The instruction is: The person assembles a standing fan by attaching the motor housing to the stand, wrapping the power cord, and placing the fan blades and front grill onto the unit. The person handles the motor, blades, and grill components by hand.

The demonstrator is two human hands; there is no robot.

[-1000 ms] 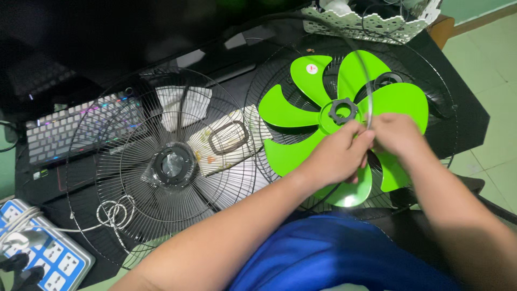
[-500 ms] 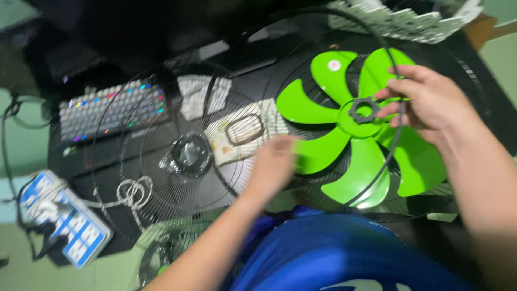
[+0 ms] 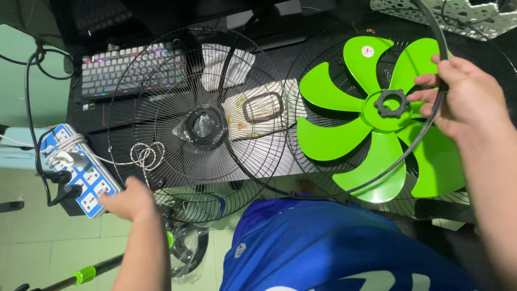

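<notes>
While I'm looking down, left hand (image 3: 129, 200) is loose and holding nothing, hanging just beside the blue power strip (image 3: 81, 175) at the near table edge. Right hand (image 3: 466, 99) is clamped on a thin black ring (image 3: 425, 126), over the green fan blade (image 3: 377, 116). Further left sits a wire fan guard (image 3: 196, 116), keyboard (image 3: 132, 73) behind it

Glossy, smooth green plastic is seen in the fan blade (image 3: 371, 124); thin black wire metal in the fan guard (image 3: 199, 116); matt black rubbery plastic in the rim ring (image 3: 431, 121).
</notes>
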